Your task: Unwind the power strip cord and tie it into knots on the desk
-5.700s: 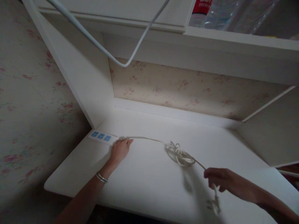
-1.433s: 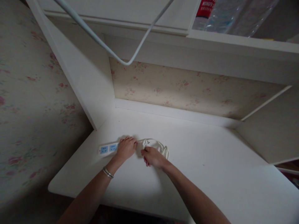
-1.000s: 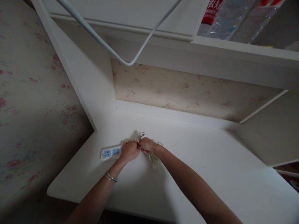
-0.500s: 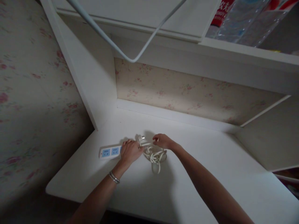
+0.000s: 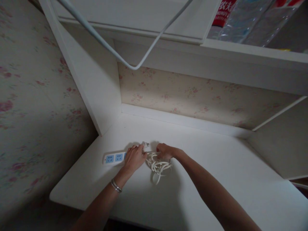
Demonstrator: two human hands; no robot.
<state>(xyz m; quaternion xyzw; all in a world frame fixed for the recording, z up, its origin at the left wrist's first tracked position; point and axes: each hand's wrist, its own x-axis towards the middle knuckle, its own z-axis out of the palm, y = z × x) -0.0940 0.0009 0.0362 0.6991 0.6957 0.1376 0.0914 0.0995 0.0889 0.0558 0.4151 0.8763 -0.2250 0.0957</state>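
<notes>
A white power strip [image 5: 114, 158] with blue socket faces lies on the white desktop. My left hand [image 5: 134, 157], with bangles at the wrist, is closed over its right end and hides the sockets there. A pronged plug [image 5: 146, 145] sticks up beside the fingers of that hand. Just to the right, the strip's white cord [image 5: 157, 166] lies in a tangled heap of loops. My right hand [image 5: 165, 151] is closed at the top of this heap, with cord running in under its fingers. Its fingertips are partly hidden.
A grey cable [image 5: 136, 67] hangs in a bend above the desktop [image 5: 204, 179]. Plastic bottles [image 5: 237, 22] stand on the upper right shelf. A side panel [image 5: 96, 80] rises at the left, and flowered wallpaper [image 5: 178, 88] covers the back wall.
My right hand has gone down onto the cord and its fingers have closed. The cord loops have shifted, and the lowest loop has changed shape. My left hand stays on the power strip.
</notes>
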